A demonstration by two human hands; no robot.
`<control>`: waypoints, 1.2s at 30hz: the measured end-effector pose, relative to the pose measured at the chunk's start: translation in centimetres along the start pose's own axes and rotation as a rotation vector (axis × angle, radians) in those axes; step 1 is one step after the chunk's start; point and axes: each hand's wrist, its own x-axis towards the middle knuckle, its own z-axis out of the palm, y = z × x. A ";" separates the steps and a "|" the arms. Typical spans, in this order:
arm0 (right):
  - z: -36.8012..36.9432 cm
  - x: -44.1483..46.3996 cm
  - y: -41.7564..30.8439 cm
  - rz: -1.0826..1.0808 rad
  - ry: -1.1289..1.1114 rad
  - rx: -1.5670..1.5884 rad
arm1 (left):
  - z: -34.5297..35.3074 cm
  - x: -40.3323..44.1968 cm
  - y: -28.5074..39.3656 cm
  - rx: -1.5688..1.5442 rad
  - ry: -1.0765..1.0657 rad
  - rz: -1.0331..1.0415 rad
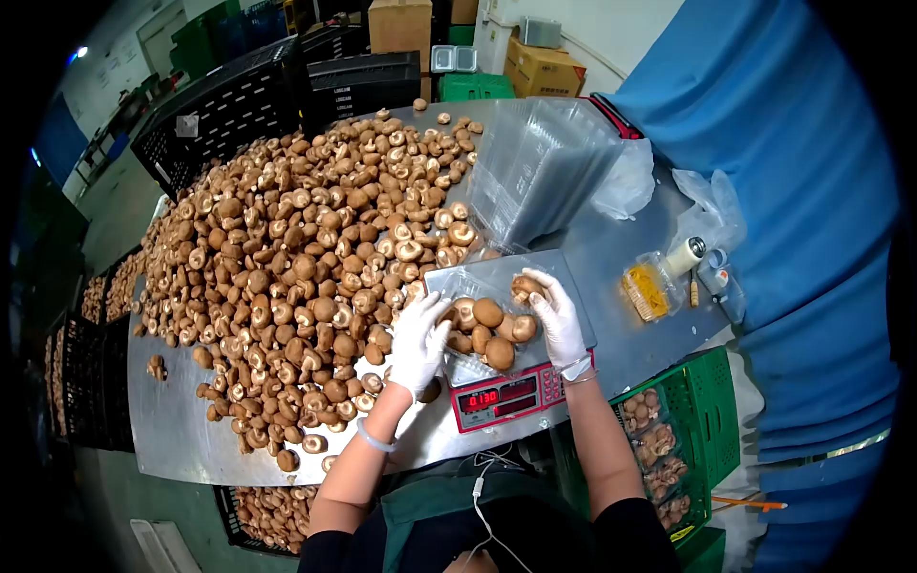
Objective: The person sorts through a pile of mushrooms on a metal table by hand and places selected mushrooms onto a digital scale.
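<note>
Near the person, a red scale (523,394) glows with red numbers. A clear tray (468,367) of brown mushrooms (488,313) sits on it. The gloved right hand (557,315) pinches one mushroom (523,287) above the tray. The gloved left hand (418,339) curls by the tray's left side; its grip cannot be told. Leftward spreads a big mushroom pile (306,267). Farther back stand stacked clear boxes (540,172) and black crates (239,107).
</note>
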 end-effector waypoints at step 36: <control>9.6 -1.7 -2.8 -0.118 -0.009 -0.845 | -26.0 -31.5 -9.9 0.074 0.735 -0.853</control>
